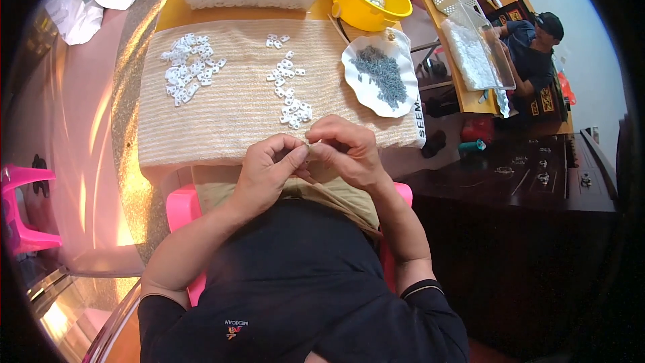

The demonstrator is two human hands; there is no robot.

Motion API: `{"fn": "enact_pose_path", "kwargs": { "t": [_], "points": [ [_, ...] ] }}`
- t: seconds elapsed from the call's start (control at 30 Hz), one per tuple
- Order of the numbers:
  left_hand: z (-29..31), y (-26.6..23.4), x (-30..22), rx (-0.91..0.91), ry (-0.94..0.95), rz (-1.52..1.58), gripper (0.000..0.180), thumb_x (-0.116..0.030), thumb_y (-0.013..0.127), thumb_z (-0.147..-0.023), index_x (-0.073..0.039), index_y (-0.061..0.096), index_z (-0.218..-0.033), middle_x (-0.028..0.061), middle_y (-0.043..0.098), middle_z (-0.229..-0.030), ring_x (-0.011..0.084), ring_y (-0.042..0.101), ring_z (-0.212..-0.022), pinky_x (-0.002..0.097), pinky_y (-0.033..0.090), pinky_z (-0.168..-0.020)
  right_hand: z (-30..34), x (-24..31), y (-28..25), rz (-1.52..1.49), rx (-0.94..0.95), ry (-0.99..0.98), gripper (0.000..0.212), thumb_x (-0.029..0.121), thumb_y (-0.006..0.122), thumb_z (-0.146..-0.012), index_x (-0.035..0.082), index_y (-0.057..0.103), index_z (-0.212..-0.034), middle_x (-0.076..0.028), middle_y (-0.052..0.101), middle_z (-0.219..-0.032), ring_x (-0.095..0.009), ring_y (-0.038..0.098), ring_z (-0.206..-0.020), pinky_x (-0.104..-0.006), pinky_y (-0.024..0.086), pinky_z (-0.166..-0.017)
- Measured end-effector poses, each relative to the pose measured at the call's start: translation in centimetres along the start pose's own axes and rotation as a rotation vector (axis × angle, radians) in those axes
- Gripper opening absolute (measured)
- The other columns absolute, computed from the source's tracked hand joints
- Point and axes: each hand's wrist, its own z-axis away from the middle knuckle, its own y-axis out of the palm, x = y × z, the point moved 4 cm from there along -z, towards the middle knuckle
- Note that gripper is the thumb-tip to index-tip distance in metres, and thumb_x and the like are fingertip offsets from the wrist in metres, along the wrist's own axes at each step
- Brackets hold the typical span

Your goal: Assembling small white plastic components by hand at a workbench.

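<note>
My left hand and my right hand meet at the front edge of the cloth-covered table. Thumb and fingertips of each are pinched together; whatever they hold is too small and covered to name. Just beyond them sits a small heap of white plastic pieces with holes, and more of these trail away toward the back. A larger spread of such white pieces lies at the left. To the right, a white wavy-rimmed plate carries a pile of small grey screws.
At the back stand a clear bin full of white pieces and a yellow basin. Dark wooden furniture is at the right. Another person sits beyond, by a second bin. A pink stool stands left.
</note>
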Motion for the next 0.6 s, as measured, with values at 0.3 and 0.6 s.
{"fn": "enact_pose_path", "kwargs": {
  "t": [0.3,0.6],
  "points": [
    [0.00,-0.19,0.25,-0.008,-0.085,0.117,0.021,-0.019,0.058,-0.095,0.002,0.061,-0.098,0.0045,0.061,-0.083,0.0094,0.059,-0.074,0.0250,0.054,-0.070,0.42,-0.83,0.66,-0.090,0.022,-0.042,0.012,-0.001,0.063,-0.086,-0.002,0.064,-0.097,-0.010,0.061,-0.095,-0.014,0.058,-0.084,-0.0247,0.046,-0.071],
    [-0.28,-0.34,0.25,0.015,-0.114,0.178,0.016,-0.017,0.057,-0.095,-0.001,0.060,-0.098,0.0035,0.062,-0.083,0.0088,0.060,-0.073,0.0223,0.054,-0.069,0.56,-1.27,0.95,-0.177,-0.001,0.078,0.011,-0.001,0.060,-0.089,-0.004,0.061,-0.099,-0.010,0.058,-0.100,-0.010,0.059,-0.075,-0.0212,0.048,-0.064]
  ]
}}
